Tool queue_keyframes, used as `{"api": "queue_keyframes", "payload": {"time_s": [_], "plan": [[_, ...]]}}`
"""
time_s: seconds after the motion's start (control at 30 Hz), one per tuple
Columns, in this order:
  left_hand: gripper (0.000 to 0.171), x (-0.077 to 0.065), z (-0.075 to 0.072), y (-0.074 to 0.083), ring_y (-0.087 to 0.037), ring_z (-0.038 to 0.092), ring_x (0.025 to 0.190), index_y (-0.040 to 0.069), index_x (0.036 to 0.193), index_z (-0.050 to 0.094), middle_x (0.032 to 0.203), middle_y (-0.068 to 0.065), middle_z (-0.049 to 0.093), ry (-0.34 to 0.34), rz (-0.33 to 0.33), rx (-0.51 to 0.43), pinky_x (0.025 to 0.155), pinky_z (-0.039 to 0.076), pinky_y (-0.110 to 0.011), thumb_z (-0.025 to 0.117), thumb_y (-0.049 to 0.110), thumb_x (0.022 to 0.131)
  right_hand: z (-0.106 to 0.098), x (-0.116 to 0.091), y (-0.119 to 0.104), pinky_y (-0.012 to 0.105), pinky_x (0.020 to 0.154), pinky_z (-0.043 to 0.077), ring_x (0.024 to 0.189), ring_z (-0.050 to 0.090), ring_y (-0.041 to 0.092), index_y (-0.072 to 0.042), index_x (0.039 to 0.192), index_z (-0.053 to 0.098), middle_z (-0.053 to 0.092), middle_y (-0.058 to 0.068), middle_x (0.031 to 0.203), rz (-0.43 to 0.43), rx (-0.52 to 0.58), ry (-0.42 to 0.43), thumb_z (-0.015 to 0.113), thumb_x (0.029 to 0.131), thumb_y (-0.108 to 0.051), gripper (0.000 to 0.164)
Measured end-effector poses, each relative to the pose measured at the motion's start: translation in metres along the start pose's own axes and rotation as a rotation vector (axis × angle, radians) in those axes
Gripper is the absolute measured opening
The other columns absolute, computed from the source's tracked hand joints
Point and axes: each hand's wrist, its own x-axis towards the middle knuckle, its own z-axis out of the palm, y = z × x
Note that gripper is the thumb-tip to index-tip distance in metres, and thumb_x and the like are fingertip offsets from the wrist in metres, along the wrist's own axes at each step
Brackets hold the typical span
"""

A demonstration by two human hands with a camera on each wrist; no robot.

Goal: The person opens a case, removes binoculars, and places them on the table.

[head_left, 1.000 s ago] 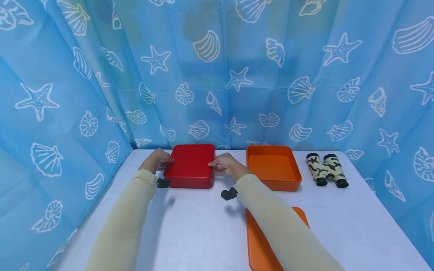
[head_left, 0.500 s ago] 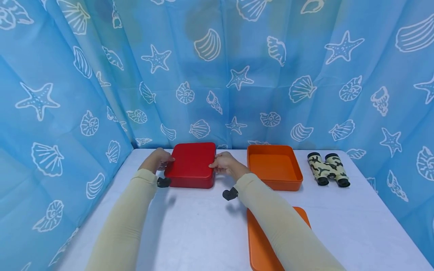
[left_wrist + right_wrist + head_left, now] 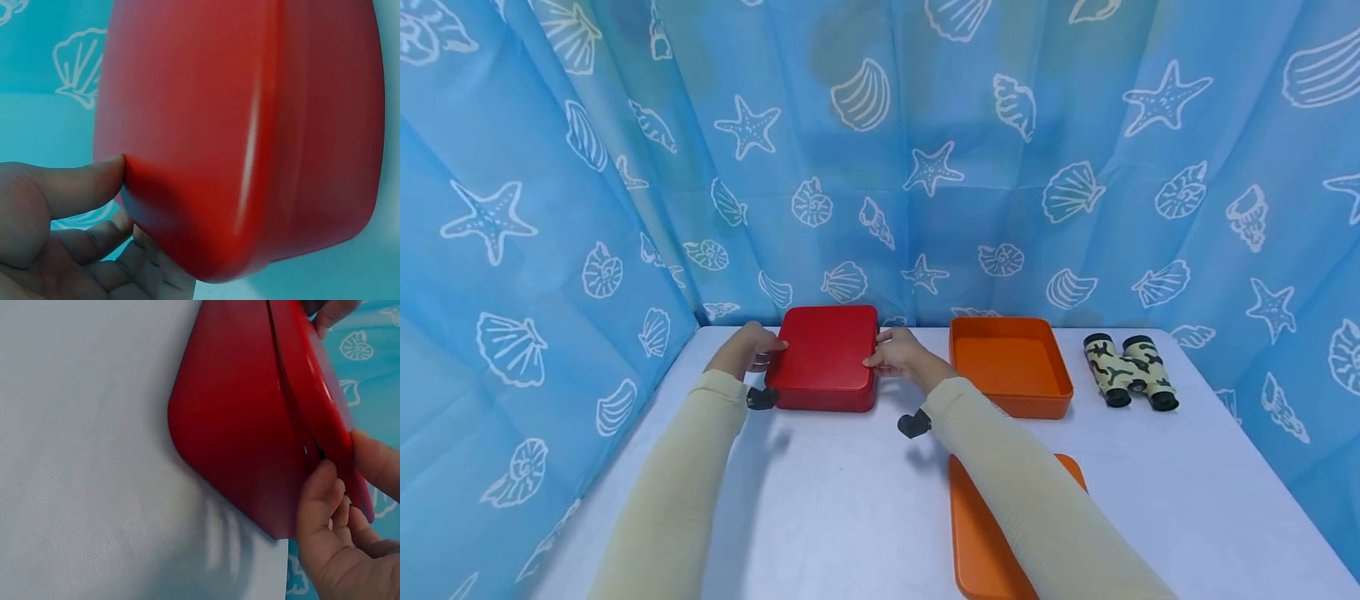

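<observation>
A red lid (image 3: 827, 346) covers a red box (image 3: 823, 401) at the back left of the table. The left hand (image 3: 748, 348) pinches the lid's left side; in the left wrist view its thumb (image 3: 81, 187) lies at the lid's edge with the other fingers below. At the opposite side, the right hand (image 3: 904, 357) grips the lid, thumb on top and fingertips (image 3: 324, 478) under its rim. A narrow dark gap shows between lid and box wall (image 3: 231, 394) in the right wrist view, so the lid is slightly raised there. The box's inside is hidden.
Right of the red box stands an uncovered orange box (image 3: 1011, 408). Its orange lid (image 3: 985, 533) lies nearer, partly behind the right sleeve (image 3: 1030, 475). Camouflage-patterned binoculars (image 3: 1131, 371) lie at the back right. A blue shell-print curtain (image 3: 865, 167) encloses the table's back and sides.
The red lid has risen slightly, most at its far edge, with both hands keeping hold of it. The head view has shifted a little. Orange box and binoculars stay put.
</observation>
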Motion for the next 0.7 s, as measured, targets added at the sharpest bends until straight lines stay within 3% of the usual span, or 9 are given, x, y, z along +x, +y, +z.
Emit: {"api": "queue_keyframes", "payload": {"time_s": [0.2, 0.5, 0.7], "plan": [[0.058, -0.012, -0.006, -0.004, -0.036, 0.053, 0.116, 0.0, 0.136, 0.044, 0.13, -0.017, 0.052, -0.033, 0.028, -0.022, 0.093, 0.05, -0.044, 0.073, 0.012, 0.087, -0.001, -0.009, 0.0, 0.04, 0.084, 0.055, 0.096, 0.064, 0.028, -0.001, 0.128, 0.046, 0.06, 0.016, 0.114, 0.01, 0.014, -0.022, 0.077, 0.079, 0.002, 0.058], [0.064, -0.034, -0.014, -0.019, -0.038, 0.052, 0.117, 0.0, 0.135, 0.042, 0.13, -0.019, 0.05, -0.077, 0.083, -0.081, 0.097, 0.047, -0.046, 0.077, 0.017, 0.084, -0.001, -0.028, 0.003, 0.047, 0.091, 0.051, 0.104, 0.06, 0.031, -0.005, 0.143, 0.034, 0.054, 0.016, 0.122, 0.013, 0.006, -0.055, 0.077, 0.08, -0.003, 0.077], [0.063, -0.047, -0.015, -0.034, -0.037, 0.052, 0.115, -0.001, 0.133, 0.042, 0.129, -0.02, 0.049, -0.093, 0.116, -0.09, 0.092, 0.05, -0.044, 0.076, 0.02, 0.085, 0.003, -0.04, 0.015, 0.048, 0.089, 0.052, 0.099, 0.061, 0.03, -0.004, 0.141, 0.034, 0.056, 0.016, 0.118, -0.026, 0.027, -0.081, 0.073, 0.086, -0.006, 0.068]]}}
